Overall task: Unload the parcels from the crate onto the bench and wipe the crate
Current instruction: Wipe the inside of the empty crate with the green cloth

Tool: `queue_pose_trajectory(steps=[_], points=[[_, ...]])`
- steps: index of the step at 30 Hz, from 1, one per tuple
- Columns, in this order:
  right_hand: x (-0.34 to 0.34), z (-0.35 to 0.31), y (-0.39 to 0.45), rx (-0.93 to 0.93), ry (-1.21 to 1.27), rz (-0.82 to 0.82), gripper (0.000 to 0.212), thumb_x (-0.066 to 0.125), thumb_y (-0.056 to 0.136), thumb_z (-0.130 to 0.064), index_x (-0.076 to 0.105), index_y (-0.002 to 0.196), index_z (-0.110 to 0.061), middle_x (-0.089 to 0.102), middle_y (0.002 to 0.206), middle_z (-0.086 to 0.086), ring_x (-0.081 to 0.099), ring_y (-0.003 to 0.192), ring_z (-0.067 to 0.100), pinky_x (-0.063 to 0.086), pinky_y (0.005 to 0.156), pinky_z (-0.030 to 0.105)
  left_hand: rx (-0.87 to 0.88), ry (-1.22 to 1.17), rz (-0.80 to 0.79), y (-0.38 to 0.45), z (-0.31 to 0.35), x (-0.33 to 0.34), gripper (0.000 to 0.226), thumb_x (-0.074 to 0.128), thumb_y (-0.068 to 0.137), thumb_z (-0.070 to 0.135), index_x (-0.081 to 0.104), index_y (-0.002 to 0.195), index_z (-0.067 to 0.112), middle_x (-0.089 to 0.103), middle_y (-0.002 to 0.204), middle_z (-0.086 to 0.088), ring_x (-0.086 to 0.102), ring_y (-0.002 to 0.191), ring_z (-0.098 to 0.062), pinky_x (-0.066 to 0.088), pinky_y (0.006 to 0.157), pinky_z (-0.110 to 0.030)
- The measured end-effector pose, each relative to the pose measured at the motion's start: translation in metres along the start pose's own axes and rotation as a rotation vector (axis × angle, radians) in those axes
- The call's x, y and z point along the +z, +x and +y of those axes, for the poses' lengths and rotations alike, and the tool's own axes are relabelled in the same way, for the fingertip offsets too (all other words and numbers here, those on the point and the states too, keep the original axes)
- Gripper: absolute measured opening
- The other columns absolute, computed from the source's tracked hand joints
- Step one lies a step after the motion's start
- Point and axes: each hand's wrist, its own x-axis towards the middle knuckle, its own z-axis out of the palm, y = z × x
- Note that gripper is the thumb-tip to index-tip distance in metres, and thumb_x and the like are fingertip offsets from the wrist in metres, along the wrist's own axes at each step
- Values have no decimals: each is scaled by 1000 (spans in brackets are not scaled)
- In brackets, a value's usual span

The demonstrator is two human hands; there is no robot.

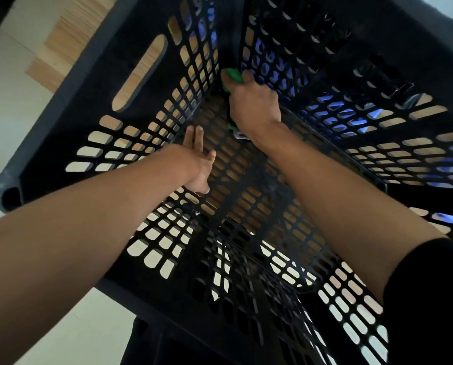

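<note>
Wiping now: my right hand (254, 106) grips the green cloth (232, 76) in the crate (130, 143) corner, left hand (197, 159) flat, bracing; next, along the wall.

Hands (254, 104) inside black crate (146, 119)

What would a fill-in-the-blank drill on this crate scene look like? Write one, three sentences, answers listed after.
1. The right hand presses a cloth of the colour ____ into a far corner of the crate.
2. The left hand lies with straight fingers against the crate's ____ wall.
3. The number of parcels visible inside the crate is ____.

Missing words: green; left; zero
</note>
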Motion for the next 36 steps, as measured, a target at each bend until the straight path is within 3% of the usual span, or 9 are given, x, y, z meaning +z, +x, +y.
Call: queue_pose_trajectory(steps=[4, 9, 16, 25, 36], points=[[5, 7, 1, 46, 70, 38, 58, 45, 98, -4, 48, 148, -35, 57, 128, 15, 67, 94, 43, 53, 70, 46, 2, -5, -9, -2, 2, -1, 92, 49, 103, 51, -19, 159, 24, -50, 149, -23, -37, 143, -44, 20, 120, -66], [15, 1, 3, 215, 180, 33, 50, 46, 98, -2, 61, 136, -30, 62, 117, 13, 66, 101, 39, 53, 76, 45, 0, -9, -22, -3, 3, -3, 93, 48, 103, 53, -20, 159, 22, -50, 148, -24, -37, 143, -45, 21, 120, -65], [19, 3, 2, 176, 104, -5, 51, 42, 98, -8, 47, 147, -22, 67, 114, 16, 67, 100, 40, 38, 66, 40, 7, -19, -25, -3, 3, -4, 96, 49, 102, 55, -20, 159, 22, -51, 147, -24, -39, 142, -45, 20, 120, -66], [17, 31, -25, 233, 101, -96, 59, 40, 96, -4, 42, 150, -28, 67, 115, 17, 65, 102, 41, 41, 70, 43, 20, -22, -2, -4, -1, -3, 95, 49, 102, 56, -18, 160, 22, -48, 150, -24, -37, 143, -44, 20, 121, -65], [16, 75, -112, 534, 273, -163, 59, 35, 103, -17, 28, 157, -41, 64, 122, 20, 63, 107, 44, 43, 76, 46, 26, 16, 25, 3, -2, -5, 95, 49, 100, 59, -15, 161, 24, -42, 155, -25, -31, 147, -46, 17, 121, -66]])
